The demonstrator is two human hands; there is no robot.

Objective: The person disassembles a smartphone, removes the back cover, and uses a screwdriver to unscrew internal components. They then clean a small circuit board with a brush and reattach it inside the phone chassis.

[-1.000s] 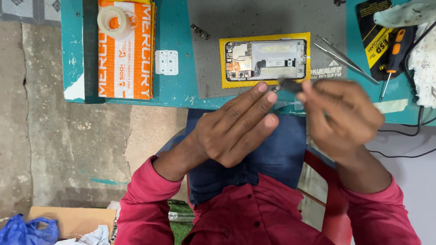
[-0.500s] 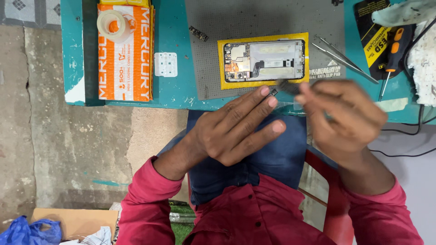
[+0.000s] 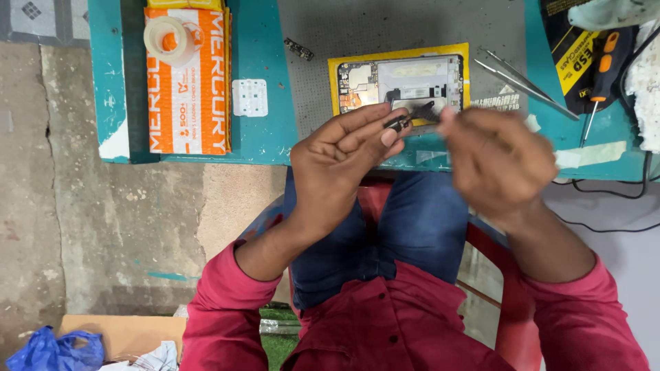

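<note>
Both hands meet above the opened phone: the left hand pinches a small dark part, the blurred right hand closed on a thin tool

1. The right hand is motion-blurred; its grip cannot be told.
2. The small dark part, just below the opened phone, is too small to identify.

Single head-worn view, straight down, close above the teal table.
</note>
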